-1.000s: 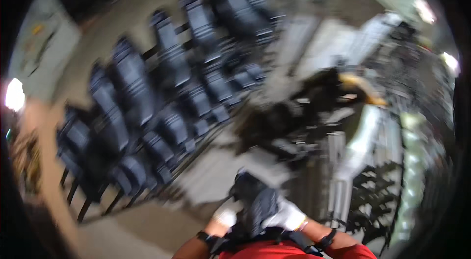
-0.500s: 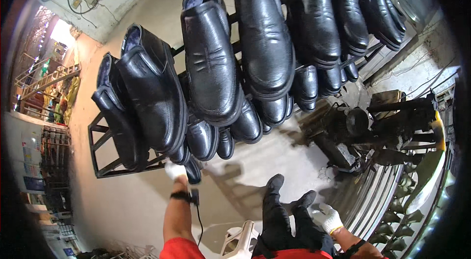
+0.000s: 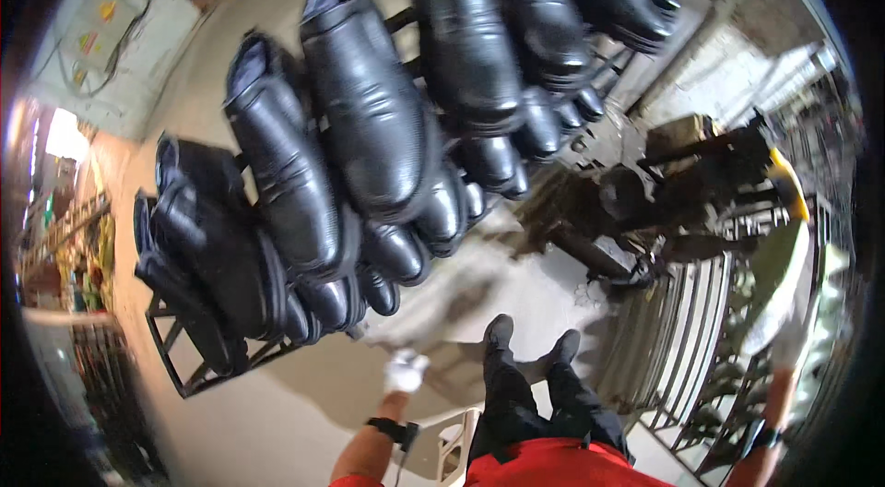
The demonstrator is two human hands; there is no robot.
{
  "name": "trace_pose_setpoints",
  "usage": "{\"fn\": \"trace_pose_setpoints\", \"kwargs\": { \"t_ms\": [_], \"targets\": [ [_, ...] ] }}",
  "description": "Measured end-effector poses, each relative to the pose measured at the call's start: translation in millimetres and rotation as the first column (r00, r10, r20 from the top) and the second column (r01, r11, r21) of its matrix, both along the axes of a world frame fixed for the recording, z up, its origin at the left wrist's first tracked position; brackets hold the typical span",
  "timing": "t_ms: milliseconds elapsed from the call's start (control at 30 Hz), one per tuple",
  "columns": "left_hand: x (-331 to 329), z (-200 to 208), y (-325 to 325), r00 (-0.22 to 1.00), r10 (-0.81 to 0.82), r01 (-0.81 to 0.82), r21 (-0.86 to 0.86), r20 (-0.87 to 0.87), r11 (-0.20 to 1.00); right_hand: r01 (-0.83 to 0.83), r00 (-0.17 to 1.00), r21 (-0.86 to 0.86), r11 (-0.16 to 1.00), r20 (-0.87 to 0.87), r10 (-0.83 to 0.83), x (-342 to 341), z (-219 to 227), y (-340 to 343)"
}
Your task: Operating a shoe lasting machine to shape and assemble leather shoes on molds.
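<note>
Several black leather shoes (image 3: pixel 373 113) with dark fuzzy lining sit toes-down along a black metal rack (image 3: pixel 187 387); more black shoes hang in a lower row behind them. My left hand (image 3: pixel 405 371), in a white knit glove, is off the rack, over the floor below the lower shoes. I see nothing in it, and blur hides how its fingers are set. Far to the right, my gloved right hand (image 3: pixel 798 319) is raised beside a curved pale-green and white piece (image 3: pixel 772 298) with a yellow top. Blur hides its fingers, and I cannot tell whether it grips anything.
A dark, greasy machine (image 3: pixel 645 201) stands at right, beyond my feet. Beside it are metal rails (image 3: pixel 682 330) and a rack holding several shoe-shaped pieces (image 3: pixel 714 413). A pale plastic stool (image 3: pixel 454 445) is by my left leg. An electrical box (image 3: pixel 97 35) hangs at far left.
My left hand has left the lower shoes and come toward me. My right hand has risen from beside my leg to the far right. The view has turned right.
</note>
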State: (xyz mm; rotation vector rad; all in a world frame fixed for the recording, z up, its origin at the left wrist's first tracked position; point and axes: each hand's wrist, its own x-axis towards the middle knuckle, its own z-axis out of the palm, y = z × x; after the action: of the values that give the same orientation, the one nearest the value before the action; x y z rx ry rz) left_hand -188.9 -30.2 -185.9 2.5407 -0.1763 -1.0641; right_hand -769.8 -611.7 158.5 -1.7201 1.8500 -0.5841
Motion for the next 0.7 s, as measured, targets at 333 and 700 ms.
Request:
{"fn": "trace_pose_setpoints", "kwargs": {
  "t_ms": [333,700],
  "targets": [
    [-226.7,223.7,-370.1,0.433,-0.840,0.421,-0.751,-0.327,0.509,-0.362,0.852,0.149,0.920,-0.348,0.392,227.1,103.9,-56.7],
    [-385.3,207.3,-516.4,0.497,-0.465,-0.267,-0.639,-0.733,0.722,-0.307,0.587,0.456,0.835,0.781,-0.210,-11.2,-137.6,29.8]
  ]
}}
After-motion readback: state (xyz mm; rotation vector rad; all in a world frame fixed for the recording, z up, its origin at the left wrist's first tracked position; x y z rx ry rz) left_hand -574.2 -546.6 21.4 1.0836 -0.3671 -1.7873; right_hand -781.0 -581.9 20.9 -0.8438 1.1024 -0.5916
